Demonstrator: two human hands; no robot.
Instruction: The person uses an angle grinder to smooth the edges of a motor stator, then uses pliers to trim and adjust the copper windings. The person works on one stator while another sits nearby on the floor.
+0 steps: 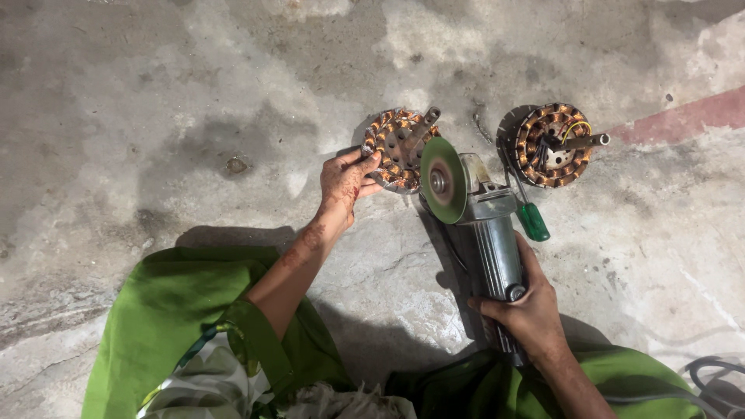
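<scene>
1. Our left hand grips the edge of a copper-wound stator, just above the frame's centre.
2. Our right hand is closed around the body of an angle grinder, lower right of centre.
3. The grinder's green disc sits right beside the held stator.
4. A second stator rests on the concrete floor at upper right, a green-handled screwdriver just below it.

floor: bare grey concrete, worn and cracked | marks: pale blotches, darker stains, scattered small debris | colour: faded red painted stripe at right | light: soft, shadows falling leftward
</scene>
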